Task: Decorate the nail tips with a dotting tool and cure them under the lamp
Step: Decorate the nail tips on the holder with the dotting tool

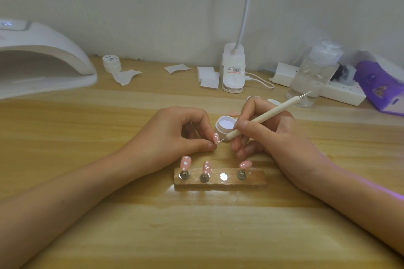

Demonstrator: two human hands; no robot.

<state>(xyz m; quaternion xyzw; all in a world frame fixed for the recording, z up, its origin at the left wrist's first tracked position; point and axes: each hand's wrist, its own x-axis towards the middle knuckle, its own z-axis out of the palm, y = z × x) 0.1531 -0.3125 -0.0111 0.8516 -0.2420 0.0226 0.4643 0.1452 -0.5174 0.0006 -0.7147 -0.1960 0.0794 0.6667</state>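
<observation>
Nearest to me, just below both hands, I see the wooden stand (220, 182) carrying three pink nail tips (185, 162) on pegs, the two on the left dotted white. The left hand (175, 133) pinches a fourth nail tip (216, 137) between thumb and fingers. The right hand (273, 131) grips the dotting tool (260, 119) like a pen, its point touching that tip. An open jar (226, 122) sits just beyond, between the hands. The curing lamp (43, 50) stands well off to the left hand's left.
</observation>
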